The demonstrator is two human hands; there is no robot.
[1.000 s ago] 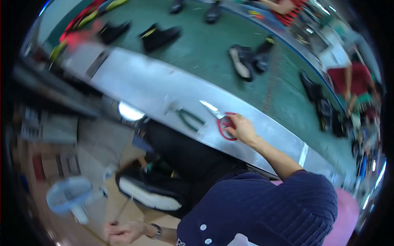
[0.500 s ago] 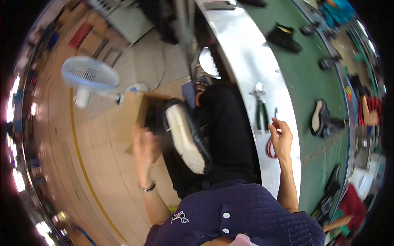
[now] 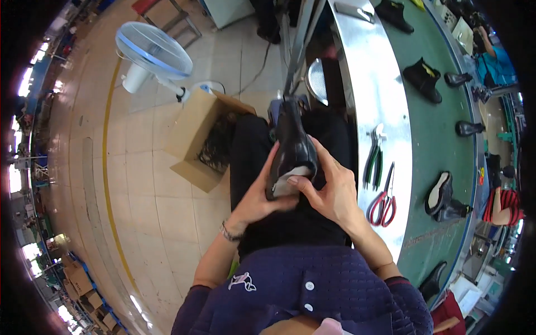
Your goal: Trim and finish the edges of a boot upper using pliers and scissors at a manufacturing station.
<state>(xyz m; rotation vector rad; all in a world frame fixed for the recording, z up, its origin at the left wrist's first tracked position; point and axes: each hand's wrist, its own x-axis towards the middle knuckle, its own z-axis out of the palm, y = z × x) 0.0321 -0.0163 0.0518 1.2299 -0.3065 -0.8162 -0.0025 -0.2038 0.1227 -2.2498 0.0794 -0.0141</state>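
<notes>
Over my lap I hold a black leather boot (image 3: pixel 296 146) between both hands, its shaft pointing away from me and part of its pale sole showing at the near end. My left hand (image 3: pixel 258 195) wraps the boot's left side, with some fingers hidden beneath it. On the right side, my right hand (image 3: pixel 336 192) grips the boot, its thumb pressed on the pale sole. Pliers with green handles (image 3: pixel 373 166) and red-handled scissors (image 3: pixel 383 209) lie on the metal ledge (image 3: pixel 385 95) right of my right hand.
A cardboard box (image 3: pixel 192 134) with dark scraps stands by my left leg. Beyond it is a floor fan (image 3: pixel 153 53). A green conveyor belt (image 3: pixel 416 151) carrying several black boots runs past the ledge. Other people sit at its far side.
Both hands have come in from the sides and closed on the boot, which lay sole up on my lap. My right hand has left the ledge beside the scissors. The view has shifted.
</notes>
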